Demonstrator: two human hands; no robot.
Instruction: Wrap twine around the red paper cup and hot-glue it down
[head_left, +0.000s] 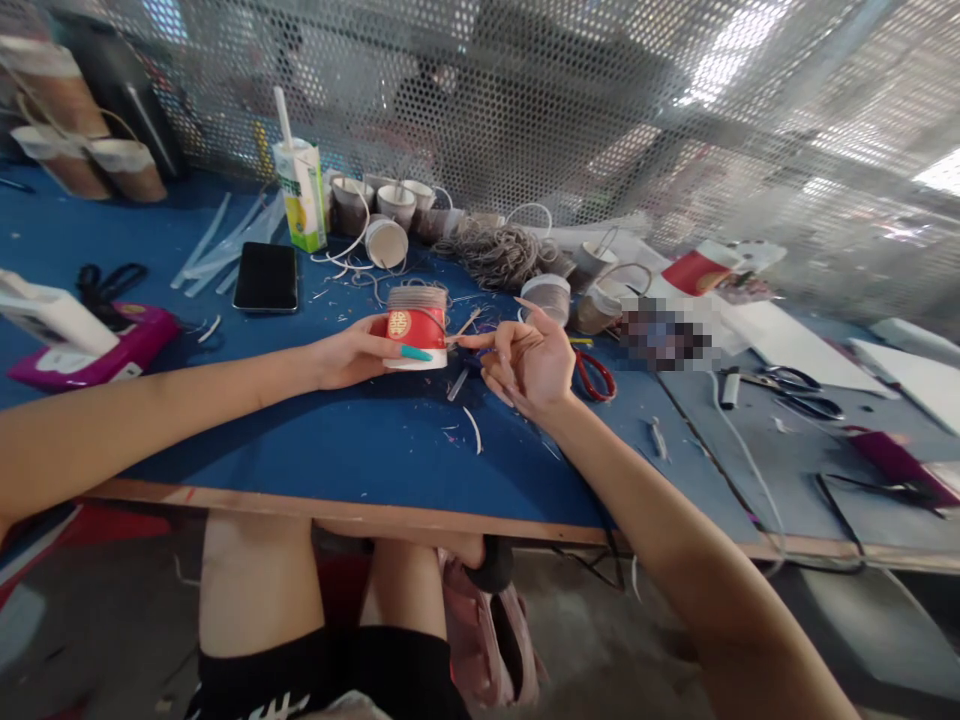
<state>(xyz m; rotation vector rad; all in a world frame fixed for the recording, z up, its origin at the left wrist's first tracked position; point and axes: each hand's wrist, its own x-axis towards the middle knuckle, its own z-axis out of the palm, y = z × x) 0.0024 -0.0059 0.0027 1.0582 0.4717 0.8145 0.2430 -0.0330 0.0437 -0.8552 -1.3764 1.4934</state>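
Note:
My left hand (pixel 360 350) is closed around a red and white paper cup (pixel 418 335) with a gold emblem, held upright just above the blue table. Grey-brown cord (pixel 417 297) is wound in tight rings around the cup's upper part, and one strand slants down across the red side. At the cup's right side, the fingertips of my right hand (pixel 531 365) meet this strand and seem to pinch it; its other fingers are partly curled, one pointing up. Behind my right hand lie red-handled scissors (pixel 596 376), partly hidden.
A tangled heap of cord (pixel 499 253) and several cord-wrapped cups (pixel 395 205) line the perforated metal screen (pixel 480 120). A phone (pixel 266 277), a drink carton (pixel 301 195) and a purple glue gun (pixel 135 345) are on the left. Black scissors (pixel 806 390) lie right, beyond a table seam.

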